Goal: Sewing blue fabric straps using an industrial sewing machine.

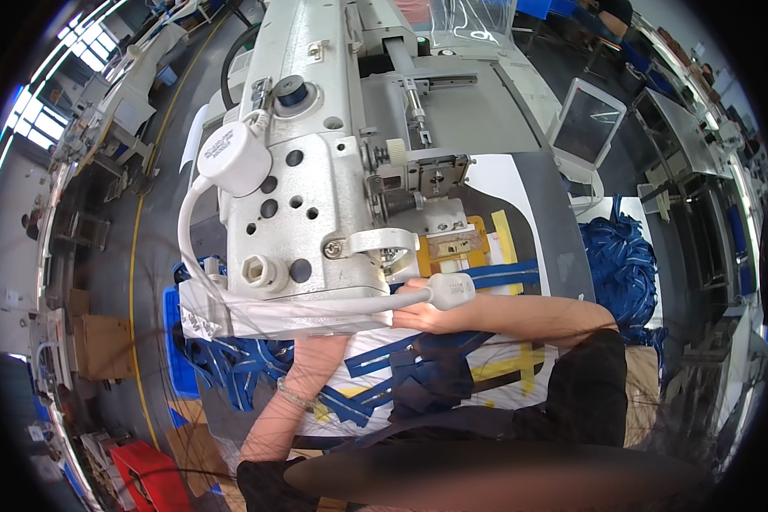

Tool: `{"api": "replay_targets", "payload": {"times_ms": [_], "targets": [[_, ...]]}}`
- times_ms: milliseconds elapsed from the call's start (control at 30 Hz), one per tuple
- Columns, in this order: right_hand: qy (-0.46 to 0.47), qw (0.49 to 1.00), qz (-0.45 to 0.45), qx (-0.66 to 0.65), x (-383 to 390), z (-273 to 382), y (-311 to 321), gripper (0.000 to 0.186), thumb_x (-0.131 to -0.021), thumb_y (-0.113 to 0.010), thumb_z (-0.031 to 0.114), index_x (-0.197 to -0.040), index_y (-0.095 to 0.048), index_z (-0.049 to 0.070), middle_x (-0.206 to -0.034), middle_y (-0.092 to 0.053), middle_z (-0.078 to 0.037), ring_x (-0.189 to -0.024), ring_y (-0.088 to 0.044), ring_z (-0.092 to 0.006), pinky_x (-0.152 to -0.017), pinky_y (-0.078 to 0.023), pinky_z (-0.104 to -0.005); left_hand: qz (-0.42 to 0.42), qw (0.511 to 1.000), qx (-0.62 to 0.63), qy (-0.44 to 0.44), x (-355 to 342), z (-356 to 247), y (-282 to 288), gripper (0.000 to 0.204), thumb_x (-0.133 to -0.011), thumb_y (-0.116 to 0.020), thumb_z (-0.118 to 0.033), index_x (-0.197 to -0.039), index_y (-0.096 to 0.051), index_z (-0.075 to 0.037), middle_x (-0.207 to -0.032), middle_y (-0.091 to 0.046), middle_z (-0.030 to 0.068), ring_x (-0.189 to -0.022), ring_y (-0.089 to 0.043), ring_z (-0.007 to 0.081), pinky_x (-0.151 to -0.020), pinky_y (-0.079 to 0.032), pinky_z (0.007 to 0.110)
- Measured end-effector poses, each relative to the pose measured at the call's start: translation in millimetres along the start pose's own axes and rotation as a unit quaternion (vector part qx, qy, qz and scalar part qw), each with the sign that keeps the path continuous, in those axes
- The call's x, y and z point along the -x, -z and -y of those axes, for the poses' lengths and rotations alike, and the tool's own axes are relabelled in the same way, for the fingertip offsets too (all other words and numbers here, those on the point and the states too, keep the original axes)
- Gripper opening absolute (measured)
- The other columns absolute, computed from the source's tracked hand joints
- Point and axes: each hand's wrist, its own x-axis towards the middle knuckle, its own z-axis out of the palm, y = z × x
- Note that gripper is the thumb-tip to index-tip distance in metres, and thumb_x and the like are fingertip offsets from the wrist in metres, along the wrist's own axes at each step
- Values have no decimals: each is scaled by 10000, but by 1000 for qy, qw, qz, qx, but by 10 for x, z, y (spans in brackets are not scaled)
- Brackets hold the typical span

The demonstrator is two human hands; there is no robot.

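A large white sewing machine (307,192) fills the middle, its head over my hands. My left hand (322,354) reaches under the head; its fingers are hidden there. My right hand (435,314) is at the needle area, partly behind a white lamp (450,291). Its fingers look bent together, but their tips and anything between them are hidden. Right beside it, a blue zipper strip (505,274) runs out across the machine bed past a yellow plate (461,247). Nearer me, more blue zipper strips (382,357) and dark blue fabric pieces (431,380) lie on the table.
A big heap of blue zipper strips (619,269) stands to the right, and another bunch (239,367) hangs over the left edge by a blue bin (179,341). Behind the heap is a tilted screen (587,124). A red crate (149,478) sits lower left.
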Motion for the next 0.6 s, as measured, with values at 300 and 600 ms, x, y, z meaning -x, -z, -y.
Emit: {"api": "replay_targets", "payload": {"times_ms": [300,600], "targets": [[-200,921,-59,-328,138,147,-242,398,-838,-633,245,-1181,-571,54,-809,-512,-9,-796,-513,-188,-682,-434,-298,-100,957,-219,-163,-78,379,-153,595,-873,-503,-574,-1297,-511,-157,-1286,-527,62,-1184,-496,260,-977,-425,442],[-286,862,5,-419,227,184,-395,537,-887,-591,381,-1281,-506,27,-773,-504,8,-763,-483,-139,-661,-385,-257,153,892,421,71,-208,626,19,683,-818,-524,-649,-1292,-493,-159,-1335,-484,48,-1222,-459,243,-1028,-383,403]]}}
